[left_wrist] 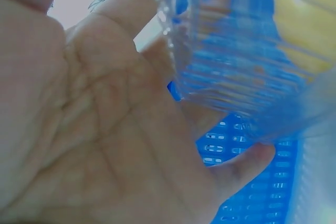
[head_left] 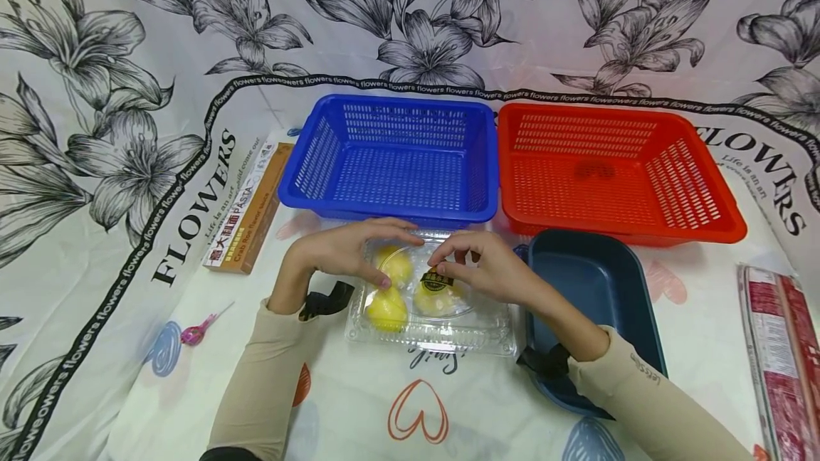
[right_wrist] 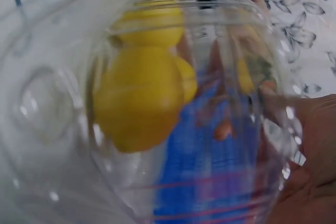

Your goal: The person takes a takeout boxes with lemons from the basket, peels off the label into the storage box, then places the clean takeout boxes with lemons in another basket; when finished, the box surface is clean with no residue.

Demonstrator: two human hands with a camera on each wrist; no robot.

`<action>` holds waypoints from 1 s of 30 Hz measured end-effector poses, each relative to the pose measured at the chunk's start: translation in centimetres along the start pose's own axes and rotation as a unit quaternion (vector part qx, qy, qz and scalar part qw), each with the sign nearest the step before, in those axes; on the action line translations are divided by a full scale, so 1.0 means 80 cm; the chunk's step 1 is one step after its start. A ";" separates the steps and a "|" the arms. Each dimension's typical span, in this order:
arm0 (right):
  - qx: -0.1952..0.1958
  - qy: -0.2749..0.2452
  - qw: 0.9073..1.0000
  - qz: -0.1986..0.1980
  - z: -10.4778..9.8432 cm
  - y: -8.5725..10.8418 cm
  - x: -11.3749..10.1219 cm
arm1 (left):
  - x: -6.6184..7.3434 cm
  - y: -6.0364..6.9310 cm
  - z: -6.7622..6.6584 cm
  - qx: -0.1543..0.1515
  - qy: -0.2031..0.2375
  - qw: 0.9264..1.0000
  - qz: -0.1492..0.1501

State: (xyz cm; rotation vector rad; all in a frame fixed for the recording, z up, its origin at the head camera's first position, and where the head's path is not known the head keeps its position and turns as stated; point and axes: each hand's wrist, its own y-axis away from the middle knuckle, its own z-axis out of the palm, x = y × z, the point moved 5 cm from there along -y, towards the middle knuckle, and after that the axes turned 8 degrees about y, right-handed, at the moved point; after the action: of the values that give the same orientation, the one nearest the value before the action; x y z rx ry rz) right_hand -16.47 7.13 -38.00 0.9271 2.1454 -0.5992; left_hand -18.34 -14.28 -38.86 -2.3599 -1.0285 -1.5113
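The right hand (head_left: 488,267), nearer, pinches the dark label (head_left: 437,282) at its nine o'clock; the left hand (head_left: 349,249), spread loosely, touches the clear container (head_left: 442,340).

The head view is bright — both wrist views blur, glare speckling the clear box (right_wrist: 58,140).

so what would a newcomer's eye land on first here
Probably the bright blue rectangular plastic basket and, to its right, the bright red plastic basket. Next, perhaps, the clear ridged plastic box nearer the person, with rounded yellow fruits inside and the left hand and right hand over it.
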 end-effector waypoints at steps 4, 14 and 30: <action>0.002 -0.029 1.000 0.010 -0.006 0.009 0.006 | -0.001 -0.005 0.003 -0.007 0.005 1.000 -0.002; 0.030 -0.087 0.995 0.031 -0.053 0.049 0.017 | -0.002 -0.002 0.003 -0.006 -0.004 1.000 0.003; 0.109 -0.032 0.987 0.110 -0.119 0.130 0.069 | -0.004 0.000 -0.002 0.001 0.018 1.000 0.015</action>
State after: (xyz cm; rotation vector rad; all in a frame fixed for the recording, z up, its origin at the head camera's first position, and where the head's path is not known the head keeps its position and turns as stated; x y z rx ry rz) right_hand -15.30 22.19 -37.43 1.2263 1.9136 -0.7503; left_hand -18.55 -14.55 -39.06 -2.3274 -0.9821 -1.5370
